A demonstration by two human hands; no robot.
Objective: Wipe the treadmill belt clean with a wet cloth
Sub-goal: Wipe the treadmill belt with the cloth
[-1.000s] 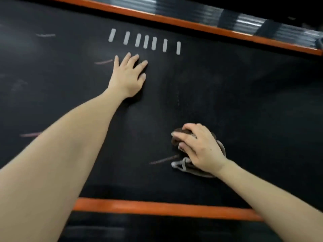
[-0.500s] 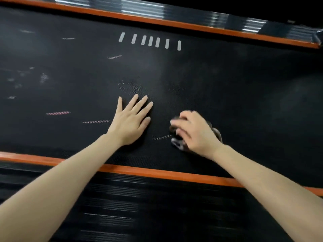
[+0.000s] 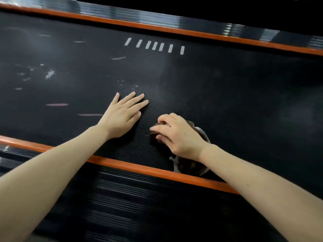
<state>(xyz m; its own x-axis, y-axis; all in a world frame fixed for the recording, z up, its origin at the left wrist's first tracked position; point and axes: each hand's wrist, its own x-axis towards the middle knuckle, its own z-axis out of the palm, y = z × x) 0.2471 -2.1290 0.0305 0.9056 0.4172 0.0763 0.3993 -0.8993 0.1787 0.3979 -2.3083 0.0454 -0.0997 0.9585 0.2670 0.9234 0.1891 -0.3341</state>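
Head view: what has changed in the last second?

— Both hands have come toward the near orange rail [image 3: 132,167]. The left hand [image 3: 122,116] was up by the white dashes [image 3: 154,45]; now it lies flat on the treadmill belt [image 3: 244,102], fingers straight, just left of the right hand [image 3: 176,135]. The two are close but not touching.

— And the cloth [image 3: 188,165]?

— It has travelled with the right hand, whose curled fingers bunch it and press it onto the belt. Its tail now reaches the near rail.

— So what does that mean for the wiping?

— I judge that a stroke has been drawn back to the near edge, so this strip is being covered. Pale scuffs [image 3: 49,74] and a pinkish streak [image 3: 56,104] further left show plenty is left to do.

— How does the cloth look?

— Dark brown and crumpled, with a pale edging showing below the wrist. I cannot tell from here whether it is wet.
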